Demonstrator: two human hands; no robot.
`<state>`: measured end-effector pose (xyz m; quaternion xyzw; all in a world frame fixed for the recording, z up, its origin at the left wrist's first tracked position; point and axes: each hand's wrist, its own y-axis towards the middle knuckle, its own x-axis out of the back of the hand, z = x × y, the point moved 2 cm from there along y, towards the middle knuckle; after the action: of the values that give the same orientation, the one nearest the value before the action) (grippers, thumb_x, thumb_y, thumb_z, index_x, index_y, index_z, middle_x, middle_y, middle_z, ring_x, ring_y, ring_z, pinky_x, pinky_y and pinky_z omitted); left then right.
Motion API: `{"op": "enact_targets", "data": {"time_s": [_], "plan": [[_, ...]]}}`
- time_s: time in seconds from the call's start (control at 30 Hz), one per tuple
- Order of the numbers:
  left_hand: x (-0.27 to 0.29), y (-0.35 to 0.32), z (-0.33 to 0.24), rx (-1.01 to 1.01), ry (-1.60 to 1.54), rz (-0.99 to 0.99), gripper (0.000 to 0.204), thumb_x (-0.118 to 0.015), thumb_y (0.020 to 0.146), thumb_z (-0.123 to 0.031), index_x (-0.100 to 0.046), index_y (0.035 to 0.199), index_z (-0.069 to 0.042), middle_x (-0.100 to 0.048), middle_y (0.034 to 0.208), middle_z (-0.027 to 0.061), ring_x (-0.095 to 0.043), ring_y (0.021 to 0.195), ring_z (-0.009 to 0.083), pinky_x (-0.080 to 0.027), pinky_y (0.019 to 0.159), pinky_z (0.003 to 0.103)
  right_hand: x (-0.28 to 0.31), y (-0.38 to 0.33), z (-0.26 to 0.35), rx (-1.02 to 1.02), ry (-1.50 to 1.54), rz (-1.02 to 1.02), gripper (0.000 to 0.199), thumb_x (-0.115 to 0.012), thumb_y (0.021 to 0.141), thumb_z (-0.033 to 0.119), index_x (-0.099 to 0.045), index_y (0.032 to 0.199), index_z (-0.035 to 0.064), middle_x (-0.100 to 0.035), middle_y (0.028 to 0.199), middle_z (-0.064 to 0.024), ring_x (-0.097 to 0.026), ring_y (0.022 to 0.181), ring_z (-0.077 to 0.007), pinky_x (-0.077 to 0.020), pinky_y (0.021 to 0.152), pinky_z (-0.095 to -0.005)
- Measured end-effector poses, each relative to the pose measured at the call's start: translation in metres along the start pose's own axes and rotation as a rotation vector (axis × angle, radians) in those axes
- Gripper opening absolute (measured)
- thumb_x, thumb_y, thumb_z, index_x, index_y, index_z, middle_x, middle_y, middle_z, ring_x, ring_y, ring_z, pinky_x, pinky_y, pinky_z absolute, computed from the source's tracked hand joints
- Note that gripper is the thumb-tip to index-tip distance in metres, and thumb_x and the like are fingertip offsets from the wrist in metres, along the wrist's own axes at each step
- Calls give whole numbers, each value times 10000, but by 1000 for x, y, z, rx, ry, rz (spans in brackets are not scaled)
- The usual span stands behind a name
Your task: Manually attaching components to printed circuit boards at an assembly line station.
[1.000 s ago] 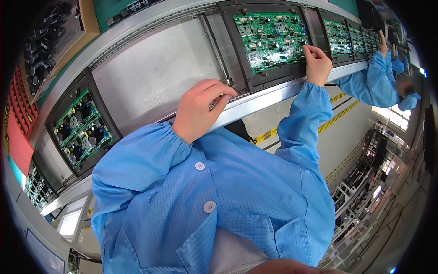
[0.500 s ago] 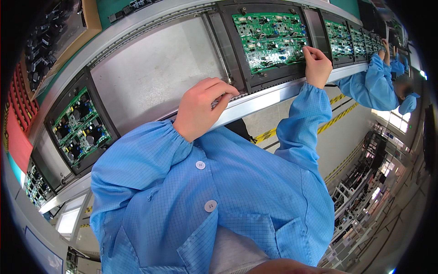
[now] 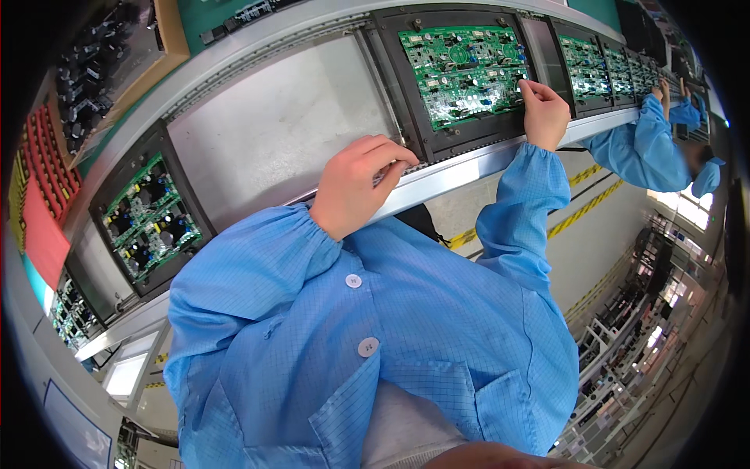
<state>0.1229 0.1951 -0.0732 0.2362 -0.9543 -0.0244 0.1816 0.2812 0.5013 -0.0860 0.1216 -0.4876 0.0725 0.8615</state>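
Observation:
A green circuit board panel [image 3: 461, 74] sits in a black carrier frame [image 3: 406, 78] on a conveyor line, right of centre. At the panel's right edge, my right hand [image 3: 545, 117] pinches with thumb and forefinger at a small dark component [image 3: 522, 78] with a pale top. The fingertips partly cover it. My left hand [image 3: 361, 184] is over the conveyor's near rail [image 3: 445, 176], left of that carrier. Its fingers are loosely bent, with a gap between thumb and forefinger, and nothing shows in them.
Another carrier with a populated board [image 3: 152, 219] stands at left. More boarded carriers [image 3: 586, 70] run off to the right, where a person in blue [image 3: 644, 148] works. A cardboard box of black parts [image 3: 98, 70] and red racks [image 3: 51, 160] are at far left.
The view has shifted slightly, so the left carrier and my left hand appear a little further right. My right hand keeps its pinch at the panel's right edge.

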Motion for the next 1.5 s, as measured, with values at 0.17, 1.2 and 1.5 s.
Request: {"op": "enact_targets", "data": {"time_s": [0.17, 1.2, 1.5], "plan": [[-6, 2, -2, -4, 8, 28, 134, -687, 871, 3, -736, 977, -64, -687, 899, 88, -671, 791, 236, -556, 690, 333, -5, 3, -14, -7, -69, -43, 318, -795, 822, 437, -814, 1001, 175, -723, 749, -60, -704, 715, -239, -531, 674, -389], [231, 145, -7, -195, 882, -370, 288, -705, 856, -41, -686, 1143, -51, -668, 1067, 104, -671, 912, 232, -550, 794, 341, 46, -24, 97, 541, 334, -118, 242, -758, 858, 184, -721, 1075, 83, -680, 844, -100, -654, 767, -262, -508, 660, -367], [238, 183, 35, -386, 1106, -443, 339, -727, 838, -44, -688, 1176, -49, -620, 1018, 135, -639, 960, 352, -536, 820, 426, -36, -22, 324, 1176, 495, 130, 301, -735, 844, 108, -669, 1132, 51, -644, 1071, -92, -672, 943, -311, -555, 806, -412]]}}
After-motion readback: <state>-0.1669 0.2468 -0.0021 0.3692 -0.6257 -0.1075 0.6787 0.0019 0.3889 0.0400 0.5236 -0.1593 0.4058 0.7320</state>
